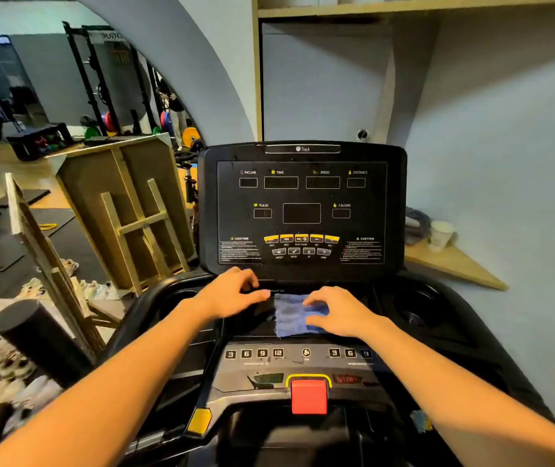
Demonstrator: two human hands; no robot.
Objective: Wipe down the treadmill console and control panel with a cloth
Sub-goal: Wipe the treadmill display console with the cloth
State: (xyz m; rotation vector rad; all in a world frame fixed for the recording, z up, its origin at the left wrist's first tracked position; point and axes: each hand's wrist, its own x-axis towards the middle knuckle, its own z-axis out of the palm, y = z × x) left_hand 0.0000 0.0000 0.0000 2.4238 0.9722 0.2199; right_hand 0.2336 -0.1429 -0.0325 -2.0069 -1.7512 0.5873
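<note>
Pressing down with loosely spread fingers, the person's right hand (340,311) holds a blue cloth (294,315) flat on the dark shelf just below the treadmill console (303,210). Going left to right: the left hand (235,293) rests beside the cloth, fingers relaxed and apparently holding nothing, though its fingertips blur into the black surface. Next comes the cloth, then the right hand covering its right half. Nearer the person sits the control panel (269,365), with numbered keys and a red stop button (309,396).
</note>
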